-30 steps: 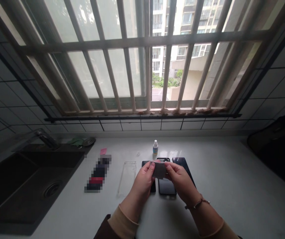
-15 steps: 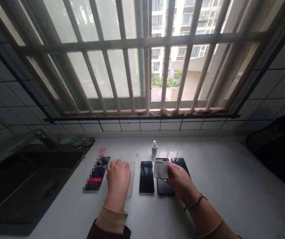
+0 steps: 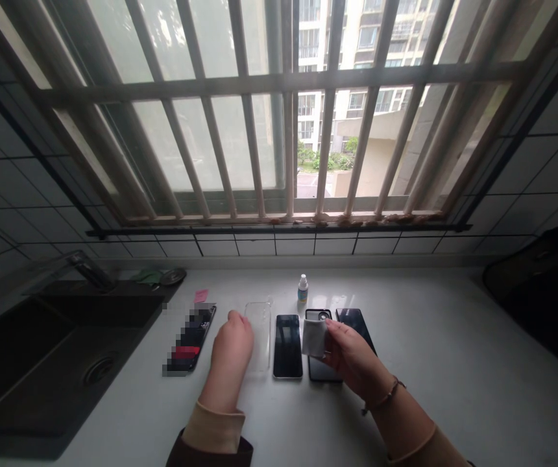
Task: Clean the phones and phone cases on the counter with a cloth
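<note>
My left hand (image 3: 233,340) is closed at the left edge of a clear phone case (image 3: 258,337), its fingertips partly hidden. In my right hand (image 3: 351,350), a small grey square cloth (image 3: 314,338) is pinched between thumb and fingers. The cloth hangs over a dark phone in a case (image 3: 324,373) with a round camera ring at its top. Between my hands lies a black-screened phone (image 3: 287,347). Another dark phone (image 3: 354,318) is partly covered by my right hand.
A small white-capped bottle (image 3: 303,290) stands behind the phones. To the left lie a phone with a blurred screen (image 3: 196,340) and a pink slip (image 3: 201,296), beside the dark sink (image 3: 128,324). A black bag-like object (image 3: 546,292) sits at the right; barred window behind.
The clear case has shifted away from me and slightly right, and more of it shows. My left hand has turned, its fingers drawn in. The cloth has moved slightly toward me.
</note>
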Available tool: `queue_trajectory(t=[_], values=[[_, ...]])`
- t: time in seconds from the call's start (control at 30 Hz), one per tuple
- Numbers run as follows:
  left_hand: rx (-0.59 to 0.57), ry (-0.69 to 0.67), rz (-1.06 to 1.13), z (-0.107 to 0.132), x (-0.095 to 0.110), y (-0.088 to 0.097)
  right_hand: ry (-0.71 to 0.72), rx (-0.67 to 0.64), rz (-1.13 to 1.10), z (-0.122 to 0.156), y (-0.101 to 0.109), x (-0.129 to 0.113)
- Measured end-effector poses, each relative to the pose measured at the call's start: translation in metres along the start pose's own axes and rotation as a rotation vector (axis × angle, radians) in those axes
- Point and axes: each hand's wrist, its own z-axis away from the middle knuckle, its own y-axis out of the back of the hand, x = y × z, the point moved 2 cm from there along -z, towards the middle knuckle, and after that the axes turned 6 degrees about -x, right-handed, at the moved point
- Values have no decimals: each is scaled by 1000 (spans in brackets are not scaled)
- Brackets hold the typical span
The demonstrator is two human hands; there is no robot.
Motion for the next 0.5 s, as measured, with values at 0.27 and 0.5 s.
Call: queue_trajectory(t=[0.27,0.5], values=[[-293,-103,702,17,31,-40,-64,-258,98,15,-15,-5],[-699,133,1420,42,56,-41,-24,-192,21,12,-13,-6]])
